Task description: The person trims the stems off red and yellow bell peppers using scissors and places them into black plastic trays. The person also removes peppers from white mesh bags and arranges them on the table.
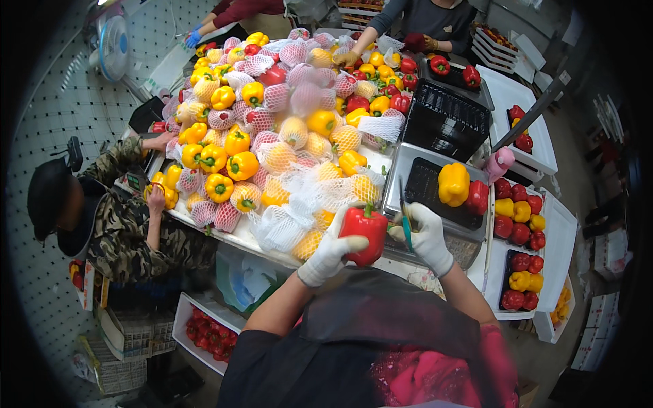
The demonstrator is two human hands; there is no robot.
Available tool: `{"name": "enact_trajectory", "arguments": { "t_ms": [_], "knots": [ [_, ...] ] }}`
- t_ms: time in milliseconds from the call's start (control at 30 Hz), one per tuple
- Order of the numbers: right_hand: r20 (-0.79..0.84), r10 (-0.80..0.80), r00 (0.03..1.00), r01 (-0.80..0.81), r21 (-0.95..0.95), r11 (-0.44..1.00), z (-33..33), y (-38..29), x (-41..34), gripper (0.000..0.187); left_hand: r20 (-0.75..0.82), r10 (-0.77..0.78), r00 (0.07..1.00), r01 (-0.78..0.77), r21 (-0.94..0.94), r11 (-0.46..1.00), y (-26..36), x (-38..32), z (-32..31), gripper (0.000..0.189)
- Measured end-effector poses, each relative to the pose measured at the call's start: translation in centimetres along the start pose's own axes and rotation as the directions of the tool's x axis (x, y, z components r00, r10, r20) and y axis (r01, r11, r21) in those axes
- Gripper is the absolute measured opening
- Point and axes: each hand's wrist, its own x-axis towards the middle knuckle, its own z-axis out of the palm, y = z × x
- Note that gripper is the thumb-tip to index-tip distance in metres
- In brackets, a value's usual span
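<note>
My left hand, in a white knit glove, grips a red bell pepper with its green stem upward. Small snips with teal handles are held in my gloved right hand, just right of that pepper, blades pointing away from me. Beyond my right hand, a black plastic tray lies on a steel platform, and a yellow bell pepper and another red bell pepper rest at its right end. White foam net sleeves lie loose beyond my left hand.
A heap of red and yellow peppers, many in foam nets, covers the table. Stacked black trays stand behind the platform. At right are a pink bottle and white boxes of packed peppers. Several co-workers reach in from the left and far sides.
</note>
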Motion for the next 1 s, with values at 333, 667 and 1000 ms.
{"name": "enact_trajectory", "arguments": {
  "t_ms": [333,667,1000],
  "knots": [
    [-0.089,-0.072,0.993,0.104,0.443,0.890,2.9,1.5,1.7,0.033,-0.091,-0.427,0.900,0.424,-0.052,0.904,-0.8,1.1,0.6,0.065],
    [-0.395,0.039,0.918,0.126,0.384,0.915,1.8,4.6,0.4,0.016,0.071,0.008,0.997,-0.041,0.472,0.881,-2.3,3.7,2.2,0.099],
    [-0.587,0.201,0.784,0.045,0.376,0.925,-3.1,7.9,-11.1,0.024,0.250,0.059,0.966,-0.248,0.968,-0.047,-3.7,18.2,8.2,0.088]
  ]
}}
